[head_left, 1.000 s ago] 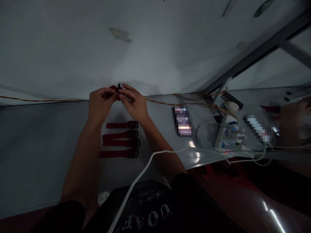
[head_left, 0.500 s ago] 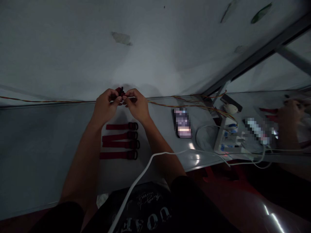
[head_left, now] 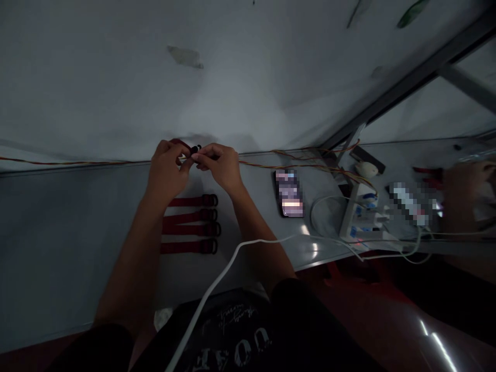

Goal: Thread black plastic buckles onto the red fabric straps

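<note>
Near the back edge of the table, my left hand [head_left: 169,166] is closed on a dark red strap [head_left: 181,142] with a black buckle [head_left: 195,149]. My right hand [head_left: 219,164] pinches at the buckle end, its fingertips meeting those of the left. Fingers hide most of the held strap. Below the hands, several similar red straps [head_left: 182,229] lie side by side on the grey table [head_left: 96,232], their black buckle ends to the right. My left forearm covers part of their left ends.
Right of my hands lies a phone [head_left: 290,194] with a lit screen. Further right are a white power strip [head_left: 358,212] with plugs and a second phone [head_left: 408,202]. A white cable [head_left: 232,263] crosses above my right forearm. A co-worker's hand [head_left: 465,181] is at far right.
The held strap has turned, so its red band now shows above my left hand and the black buckle sits between the fingertips. The straps on the table stay in place.
</note>
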`<control>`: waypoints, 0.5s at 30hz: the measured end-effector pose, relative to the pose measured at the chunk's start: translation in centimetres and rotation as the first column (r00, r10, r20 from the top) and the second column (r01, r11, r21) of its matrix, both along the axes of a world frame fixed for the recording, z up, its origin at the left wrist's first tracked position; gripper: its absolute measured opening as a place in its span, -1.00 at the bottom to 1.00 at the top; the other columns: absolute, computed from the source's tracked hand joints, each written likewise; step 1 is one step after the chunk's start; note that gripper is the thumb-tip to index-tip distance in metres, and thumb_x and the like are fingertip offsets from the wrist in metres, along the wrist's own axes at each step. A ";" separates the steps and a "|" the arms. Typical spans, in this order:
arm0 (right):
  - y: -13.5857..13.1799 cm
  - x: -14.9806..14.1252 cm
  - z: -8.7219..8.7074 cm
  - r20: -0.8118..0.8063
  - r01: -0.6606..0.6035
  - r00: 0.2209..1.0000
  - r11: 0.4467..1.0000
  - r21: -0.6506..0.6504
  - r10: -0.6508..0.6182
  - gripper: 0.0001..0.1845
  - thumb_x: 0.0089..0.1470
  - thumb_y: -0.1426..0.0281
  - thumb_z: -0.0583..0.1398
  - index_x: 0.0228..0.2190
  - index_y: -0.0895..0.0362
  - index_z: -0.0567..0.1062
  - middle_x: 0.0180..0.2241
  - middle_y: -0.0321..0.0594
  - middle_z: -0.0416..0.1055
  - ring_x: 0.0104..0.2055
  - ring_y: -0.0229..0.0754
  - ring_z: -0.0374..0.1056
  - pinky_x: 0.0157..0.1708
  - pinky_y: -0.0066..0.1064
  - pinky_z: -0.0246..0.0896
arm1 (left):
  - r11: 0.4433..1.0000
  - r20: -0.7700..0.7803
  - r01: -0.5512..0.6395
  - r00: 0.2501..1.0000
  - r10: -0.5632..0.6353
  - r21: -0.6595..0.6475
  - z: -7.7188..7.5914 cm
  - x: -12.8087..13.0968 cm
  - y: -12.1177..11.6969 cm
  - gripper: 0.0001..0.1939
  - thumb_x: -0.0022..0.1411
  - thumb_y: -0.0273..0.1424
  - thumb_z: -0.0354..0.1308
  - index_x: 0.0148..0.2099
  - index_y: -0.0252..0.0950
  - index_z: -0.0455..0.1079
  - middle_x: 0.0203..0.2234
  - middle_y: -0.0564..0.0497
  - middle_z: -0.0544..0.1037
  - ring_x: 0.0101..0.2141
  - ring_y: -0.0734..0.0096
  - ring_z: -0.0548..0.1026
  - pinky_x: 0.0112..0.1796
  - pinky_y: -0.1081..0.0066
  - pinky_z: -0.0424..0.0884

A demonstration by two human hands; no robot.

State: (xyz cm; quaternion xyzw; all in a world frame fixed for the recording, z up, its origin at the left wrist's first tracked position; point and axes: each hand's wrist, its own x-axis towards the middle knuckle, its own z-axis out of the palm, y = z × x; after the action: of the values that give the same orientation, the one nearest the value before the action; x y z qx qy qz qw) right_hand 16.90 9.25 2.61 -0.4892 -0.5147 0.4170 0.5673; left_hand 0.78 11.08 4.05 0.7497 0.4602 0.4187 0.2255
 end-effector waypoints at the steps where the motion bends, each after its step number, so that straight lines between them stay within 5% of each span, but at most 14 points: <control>1: 0.0 0.1 0.1 0.000 -0.014 1.000 1.000 -0.004 0.014 -0.58 -0.02 0.02 0.41 -0.43 0.11 0.54 -0.54 -0.33 0.52 -0.49 -0.28 0.48 -0.44 -0.47 0.48 | 1.000 -0.028 -0.001 1.000 0.001 0.022 0.1 0.1 -0.2 -0.88 0.16 -0.39 0.35 -0.28 -0.21 0.46 -0.22 -0.05 0.49 -0.27 0.24 0.51 -0.13 0.24 0.51; 4: -0.3 0.5 0.0 -0.023 -0.040 0.999 0.999 -0.021 0.040 -0.57 -0.06 0.03 0.44 -0.44 0.13 0.53 -0.53 -0.32 0.53 -0.49 -0.27 0.49 -0.44 -0.45 0.49 | 0.998 -0.079 0.051 0.996 -0.049 0.028 0.2 0.2 -0.9 -0.91 0.21 -0.38 0.29 -0.23 -0.22 0.47 -0.19 -0.07 0.54 -0.24 0.24 0.54 -0.22 0.29 0.53; 10: -3.1 0.8 -2.1 -0.093 -0.079 0.993 0.993 -0.083 0.071 -0.52 -0.11 -0.01 0.45 -0.47 0.12 0.50 -0.52 -0.31 0.54 -0.49 -0.25 0.50 -0.41 -0.41 0.52 | 0.963 0.022 0.190 0.982 -0.189 -0.189 -1.1 -0.3 -3.1 -0.83 0.21 -0.27 0.34 -0.20 -0.19 0.49 -0.25 -0.02 0.67 -0.29 0.26 0.64 -0.15 0.31 0.56; 15: -5.2 0.3 -3.8 -0.090 -0.068 0.994 0.992 -0.102 0.059 -0.53 -0.09 -0.02 0.43 -0.46 0.11 0.49 -0.51 -0.34 0.51 -0.45 -0.26 0.49 -0.37 -0.42 0.51 | 0.961 0.071 0.170 0.985 -0.158 -0.217 -2.6 -0.8 -4.8 -0.81 0.18 -0.21 0.36 -0.22 -0.18 0.54 -0.28 -0.01 0.70 -0.28 0.24 0.65 -0.13 0.30 0.57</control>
State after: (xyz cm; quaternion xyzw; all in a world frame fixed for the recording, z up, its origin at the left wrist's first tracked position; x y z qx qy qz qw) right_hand 17.24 4.09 -1.18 -0.4830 -0.4825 0.4822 0.5491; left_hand -0.07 6.24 1.49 0.7440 0.4344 0.3641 0.3539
